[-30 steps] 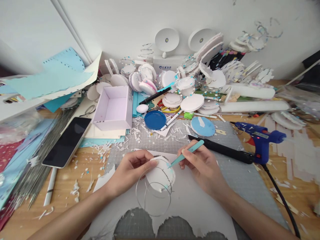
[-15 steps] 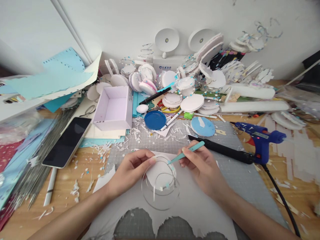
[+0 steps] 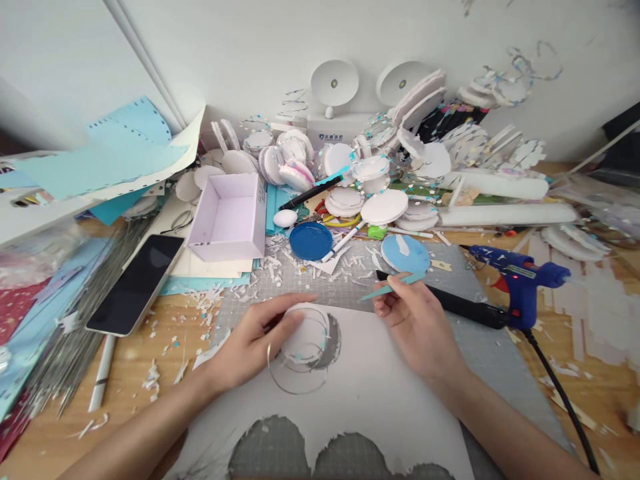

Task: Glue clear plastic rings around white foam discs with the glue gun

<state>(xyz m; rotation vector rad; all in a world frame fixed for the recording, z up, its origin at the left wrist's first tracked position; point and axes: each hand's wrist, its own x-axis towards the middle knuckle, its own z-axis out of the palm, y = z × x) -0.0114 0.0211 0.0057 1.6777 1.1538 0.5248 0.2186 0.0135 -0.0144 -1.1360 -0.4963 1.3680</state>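
1. Head view, nearest me: white sheet (image 3: 380,393) lies on the grey cutting mat (image 3: 480,347), w/ scallops cut into its near edge.
2. L hand (image 3: 253,340) sits on the sheet, fingers curled over a white foam disc (image 3: 303,330) & gripping it. A thin wire coil (image 3: 295,392) loops round the disc & spills toward me.
3. R hand (image 3: 417,327) is just right of the disc, not touching it, fingers pinched on teal tweezers (image 3: 390,287), tips pointing left. I can't tell if the tips grip anything.
4. Behind R hand: black rod tool (image 3: 460,305), then blue glue gun (image 3: 520,275), red light on.
5. Far left: phone (image 3: 135,283), screen dark.
6. Further back: blue lid (image 3: 311,240), pale box (image 3: 230,217), heap of white discs (image 3: 385,205) near the wall.
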